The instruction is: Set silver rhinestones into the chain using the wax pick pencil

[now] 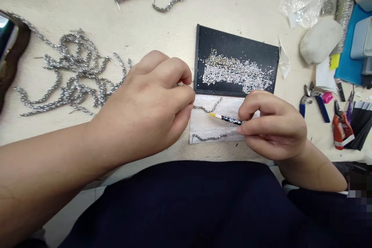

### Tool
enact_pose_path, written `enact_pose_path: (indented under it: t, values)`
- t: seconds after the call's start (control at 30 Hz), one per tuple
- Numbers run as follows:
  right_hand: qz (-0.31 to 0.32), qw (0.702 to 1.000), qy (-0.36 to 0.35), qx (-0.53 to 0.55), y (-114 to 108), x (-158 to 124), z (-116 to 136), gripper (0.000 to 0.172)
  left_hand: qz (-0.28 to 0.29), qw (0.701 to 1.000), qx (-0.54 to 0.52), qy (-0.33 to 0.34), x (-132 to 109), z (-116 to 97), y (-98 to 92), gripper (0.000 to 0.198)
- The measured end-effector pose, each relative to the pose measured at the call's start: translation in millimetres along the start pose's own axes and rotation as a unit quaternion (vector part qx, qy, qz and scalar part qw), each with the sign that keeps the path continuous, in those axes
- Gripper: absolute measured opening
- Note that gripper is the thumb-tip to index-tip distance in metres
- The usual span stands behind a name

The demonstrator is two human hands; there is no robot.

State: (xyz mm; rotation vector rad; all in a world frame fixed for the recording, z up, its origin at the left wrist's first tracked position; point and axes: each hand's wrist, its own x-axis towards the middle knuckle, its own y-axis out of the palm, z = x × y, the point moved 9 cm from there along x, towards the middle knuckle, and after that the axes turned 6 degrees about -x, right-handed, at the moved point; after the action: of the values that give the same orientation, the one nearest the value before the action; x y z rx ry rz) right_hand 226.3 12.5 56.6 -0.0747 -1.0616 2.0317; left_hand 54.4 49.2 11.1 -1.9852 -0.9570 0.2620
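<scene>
Silver beaded strands [72,69] lie in a loose heap on the cream counter [232,0], apart from the working place, perhaps so they do not disturb it. The right hand [273,126] is nearly closed: its thumb and fingers hold a slim black pick pen [226,119] with a yellow tip, like a writing pen, and this tip stands just beside the upper of two short bead strands [206,108] on a pale marbled board [209,128]. The left hand [145,100] is curled, with its fingertips pinched together near the edge of a black ridged tray [235,42]; what they hold, if anything, cannot be told. The tray carries many small silver beads [235,73], and it lies directly against the board, probably so the pen needs only a short way between them.
</scene>
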Motion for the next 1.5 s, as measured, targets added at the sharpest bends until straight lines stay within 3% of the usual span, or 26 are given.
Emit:
enact_pose_path:
  t: [0.33,0.5,0.77,1.07,1.37,1.5]
  values:
    - [-0.005,1.0,0.017,-0.017,-0.6,-0.5,-2.4,0.033,0.0,1.0,-0.005,-0.002,0.7,1.3,2.2,0.034]
    - [-0.005,1.0,0.012,-0.002,-1.7,0.1,-1.6,0.029,0.004,1.0,0.025,0.001,-0.1,0.9,1.1,0.036]
    - [-0.001,1.0,0.004,-0.001,-1.6,-1.0,-1.4,0.026,0.01,1.0,-0.012,-0.012,0.0,4.2,3.5,0.036]
    - [0.0,1.0,0.005,-0.01,-1.6,-1.9,-0.9,0.032,0.022,1.0,-0.007,-0.018,-0.6,4.8,4.3,0.04]
    - [0.005,1.0,-0.003,-0.012,-1.0,-1.1,-0.5,0.022,0.013,0.999,0.034,0.002,-0.5,0.1,3.1,0.04]
    - [-0.041,0.999,0.014,0.005,-6.9,-3.3,-4.2,0.027,-0.001,0.999,0.036,0.016,0.0,-1.7,1.5,0.037]
